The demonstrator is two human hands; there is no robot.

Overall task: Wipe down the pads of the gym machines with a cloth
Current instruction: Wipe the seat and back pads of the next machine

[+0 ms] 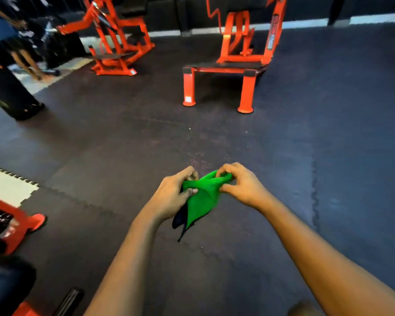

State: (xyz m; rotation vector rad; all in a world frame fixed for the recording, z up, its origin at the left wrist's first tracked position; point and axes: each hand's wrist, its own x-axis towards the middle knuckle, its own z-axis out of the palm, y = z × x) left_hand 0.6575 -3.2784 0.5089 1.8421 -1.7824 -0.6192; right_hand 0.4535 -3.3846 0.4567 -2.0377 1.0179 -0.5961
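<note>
Standing on dark interlocking floor mats (123, 137) in a gym, both bare arms stretched out ahead. Holding a green cloth (203, 197) up in the air between the two hands, a bit below the middle of the view, roughly 6 o'clock, well apart from either machine.

Gripping one bunched end with the left hand (171, 197) at the cloth's 9 o'clock, fingers curled tight round the fabric, thumb pressed over it. Pinching the twisted upper corner with the right hand (242, 185) at the cloth's 2 o'clock, thumb and forefinger closed on it, other fingers tucked in loosely. Sort of taut between the two grips, with the rest hanging down to a point towards 7 o'clock. Dark patch (179, 221) peeking out under the green there. Can't tell if it's the cloth's other side or a separate layer.

Up at 12 to 1 o'clock, an orange machine (246, 87) with a flat black platform (226, 65) on stubby legs. At 11 o'clock a second orange machine (114, 46), pretty blurry, padding hard to make out. Somebody's dark trouser leg (12, 94) at 10 o'clock. White mat section (7, 190) at 8 o'clock, with an orange frame foot (35, 221) just below it.
</note>
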